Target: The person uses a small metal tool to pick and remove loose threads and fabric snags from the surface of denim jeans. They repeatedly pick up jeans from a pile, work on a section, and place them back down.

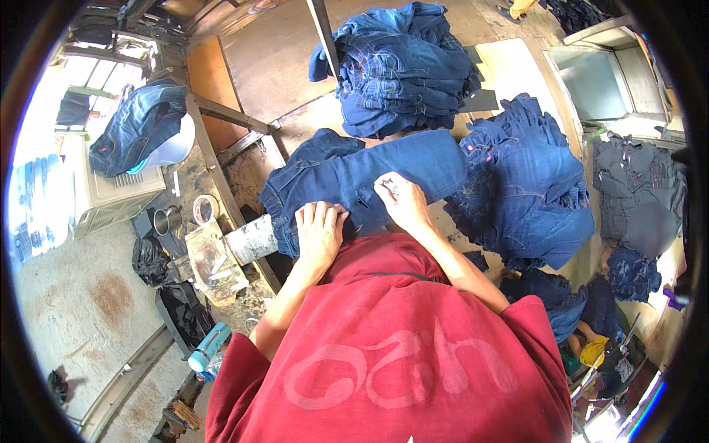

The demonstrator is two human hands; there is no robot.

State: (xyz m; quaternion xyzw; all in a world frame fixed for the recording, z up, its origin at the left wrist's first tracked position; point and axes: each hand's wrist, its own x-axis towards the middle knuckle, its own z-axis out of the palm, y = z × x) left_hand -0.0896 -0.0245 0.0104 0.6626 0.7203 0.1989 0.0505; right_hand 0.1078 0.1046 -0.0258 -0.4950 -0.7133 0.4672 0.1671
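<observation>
A pair of dark blue jeans lies spread across the wooden worktable in front of me. My left hand rests flat on the jeans near the waistband, fingers together. My right hand is on the jeans a little further right, fingers pinched on a small pale object; I cannot tell what it is. My red shirt fills the lower middle of the view.
A tall stack of folded jeans stands at the back of the table. A loose heap of jeans lies to the right. At left are a tape roll, a metal cup, a blue bottle and jeans draped over a white box.
</observation>
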